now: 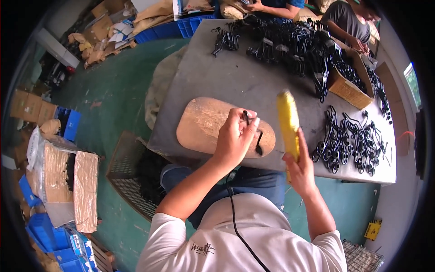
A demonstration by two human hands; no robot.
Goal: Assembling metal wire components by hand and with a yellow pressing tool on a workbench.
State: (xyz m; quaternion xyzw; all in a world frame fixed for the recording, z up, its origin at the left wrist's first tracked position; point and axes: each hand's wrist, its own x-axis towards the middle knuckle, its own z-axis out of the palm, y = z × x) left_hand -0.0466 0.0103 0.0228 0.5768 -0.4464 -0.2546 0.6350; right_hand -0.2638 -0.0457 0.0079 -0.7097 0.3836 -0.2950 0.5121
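My left hand (234,138) is closed round a thin black bent rod. The rod's lower end (259,148) sticks out past my fingers, over a rounded wooden board (199,124) on the table. In my right hand (301,167) is a long yellow rounded bar (288,120), held upright just right of the board and smeared by motion. Its kind I cannot make out. Right of it lies a group of black bent rods with looped ends (349,145).
A large heap of black rods (290,43) covers the far side of the grey table (217,72). Beside it stands a cardboard box (348,86) of black parts. Two people sit beyond. A plastic crate (129,177) with dark contents stands left of my legs.
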